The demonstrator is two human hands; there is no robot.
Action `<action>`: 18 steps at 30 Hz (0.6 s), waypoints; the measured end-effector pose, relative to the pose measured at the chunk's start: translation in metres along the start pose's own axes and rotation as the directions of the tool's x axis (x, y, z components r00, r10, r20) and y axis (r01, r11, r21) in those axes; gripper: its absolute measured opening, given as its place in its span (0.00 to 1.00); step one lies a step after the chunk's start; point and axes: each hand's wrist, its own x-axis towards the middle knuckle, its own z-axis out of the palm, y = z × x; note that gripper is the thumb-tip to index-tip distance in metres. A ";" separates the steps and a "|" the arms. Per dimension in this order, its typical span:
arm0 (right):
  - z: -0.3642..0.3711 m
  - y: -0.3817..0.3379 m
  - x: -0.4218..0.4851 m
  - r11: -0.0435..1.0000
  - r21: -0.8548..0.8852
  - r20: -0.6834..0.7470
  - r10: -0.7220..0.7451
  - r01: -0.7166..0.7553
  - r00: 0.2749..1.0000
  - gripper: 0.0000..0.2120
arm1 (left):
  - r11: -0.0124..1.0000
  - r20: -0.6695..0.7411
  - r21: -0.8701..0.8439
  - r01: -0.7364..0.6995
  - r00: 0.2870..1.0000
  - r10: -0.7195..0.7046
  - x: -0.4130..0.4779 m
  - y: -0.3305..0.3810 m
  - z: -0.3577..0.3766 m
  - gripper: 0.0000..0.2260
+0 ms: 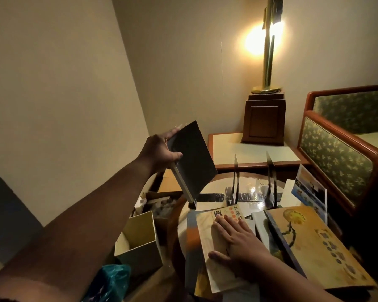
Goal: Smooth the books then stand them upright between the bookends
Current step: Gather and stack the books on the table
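Now the left hand [162, 152] grips a dark book [192, 162] at one edge and holds it tilted in the air, left of the bookends. With such a small grip, I think it can slip and fall toward the box [138, 238] below. The right hand [238, 240] lies flat with straight fingers on a cream book [207, 234], which sits on a loose pile on the desk [218, 186]; a strong push may slide the pile off. The bookends [236, 171] stand with nothing between them, so a careless knock could tip them. An orange book [314, 247] lies tilted at the right.
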 end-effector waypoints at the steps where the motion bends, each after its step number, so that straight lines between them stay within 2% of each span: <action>1: 0.001 0.000 0.000 1.000 0.007 -0.006 -0.003 0.003 1.000 0.45 | 1.000 0.001 0.016 -0.008 1.000 0.008 0.009 0.001 0.006 0.36; 4: 0.002 0.000 0.002 1.000 0.020 -0.019 -0.009 0.009 1.000 0.45 | 0.997 0.002 0.079 -0.013 1.000 0.012 0.028 0.001 0.031 0.36; 10: -0.001 0.002 0.005 0.999 0.047 0.043 -0.003 0.001 0.999 0.45 | 0.990 0.022 0.121 0.070 0.997 -0.073 0.048 -0.025 0.088 0.37; 14: -0.007 0.002 0.008 1.000 0.028 0.102 -0.001 -0.002 0.995 0.45 | 0.982 0.014 0.186 0.020 1.000 -0.023 0.045 -0.047 0.121 0.37; 18: -0.008 0.003 0.009 0.997 0.082 0.115 -0.007 -0.002 0.993 0.45 | 0.975 0.029 0.223 0.019 0.999 -0.026 0.041 -0.062 0.140 0.36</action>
